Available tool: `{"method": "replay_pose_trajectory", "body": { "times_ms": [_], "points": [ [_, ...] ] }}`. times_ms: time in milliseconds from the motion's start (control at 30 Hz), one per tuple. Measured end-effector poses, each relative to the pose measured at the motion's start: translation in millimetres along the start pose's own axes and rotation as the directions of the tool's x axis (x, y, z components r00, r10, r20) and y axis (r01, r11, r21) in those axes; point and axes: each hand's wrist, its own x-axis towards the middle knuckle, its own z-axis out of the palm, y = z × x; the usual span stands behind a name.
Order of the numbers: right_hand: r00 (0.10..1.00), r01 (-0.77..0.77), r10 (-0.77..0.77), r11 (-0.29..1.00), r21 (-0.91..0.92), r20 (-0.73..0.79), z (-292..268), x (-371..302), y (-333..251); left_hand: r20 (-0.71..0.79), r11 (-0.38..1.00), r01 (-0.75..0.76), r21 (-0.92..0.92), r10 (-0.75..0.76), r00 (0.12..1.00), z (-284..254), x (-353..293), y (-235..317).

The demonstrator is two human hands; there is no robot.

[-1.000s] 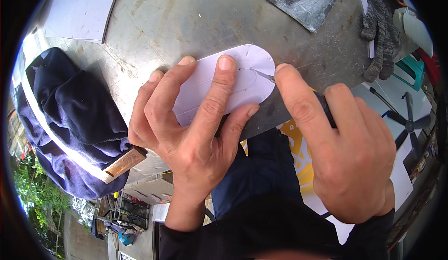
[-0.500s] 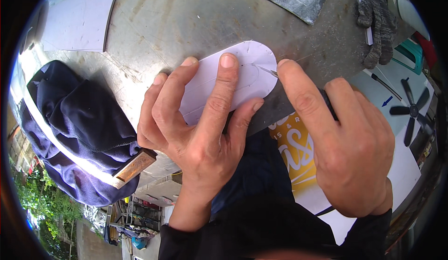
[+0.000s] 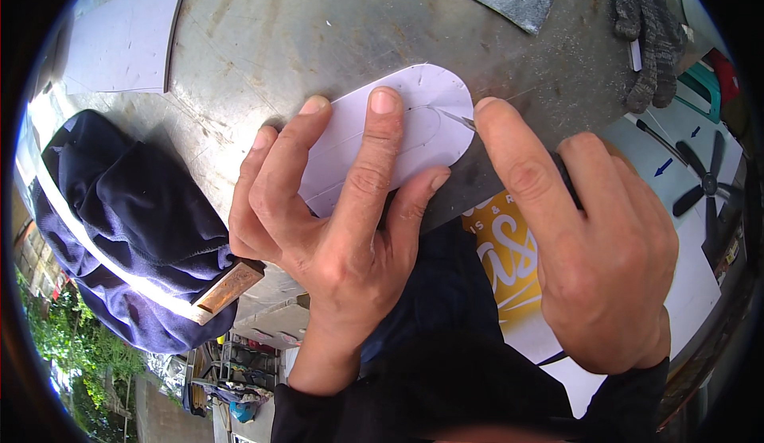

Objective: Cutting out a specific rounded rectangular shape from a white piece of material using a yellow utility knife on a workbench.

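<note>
Pressing flat with fingers spread, the left hand (image 3: 334, 228) pins a white rounded paper shape (image 3: 402, 137) to the grey metal surface (image 3: 302, 37) near its near edge. The right hand (image 3: 589, 252) is closed around a thin blade tool (image 3: 455, 117), forefinger stretched along it, the tip touching the paper's right end. A dark blue garment (image 3: 119, 220) lies at the left with a wooden-handled tool (image 3: 229, 285) on it. Far right lies a grey knit glove (image 3: 649, 33); far left, a white sheet (image 3: 119, 37).
</note>
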Motion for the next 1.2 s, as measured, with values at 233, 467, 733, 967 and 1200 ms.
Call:
{"method": "replay_pose_trajectory", "body": {
  "times_ms": [233, 467, 733, 967, 1200],
  "points": [
    [1.000, -0.009, 0.009, 1.000, -0.011, 0.004, 0, -3, -1, -0.004, 1.000, -0.010, -0.006, 0.010, 1.000, 0, 0, -1],
    [0.997, -0.066, 0.066, 0.998, 0.009, 0.030, 3, -6, -4, 0.001, 1.000, -0.005, -0.004, 0.005, 1.000, 2, 0, -1],
    [0.991, -0.134, 0.133, 0.991, 0.011, 0.026, 1, -6, -12, -0.001, 1.000, -0.001, -0.006, 0.001, 1.000, -2, 3, -2],
    [0.990, -0.138, 0.140, 0.988, 0.062, -0.021, -2, -3, -18, -0.020, 0.999, -0.008, 0.033, 0.009, 1.000, 2, -1, 1],
    [0.993, -0.115, 0.114, 0.993, 0.027, 0.033, -4, -3, -14, 0.001, 0.999, -0.037, 0.029, 0.037, 0.999, -3, 0, -2]
  ]
}}
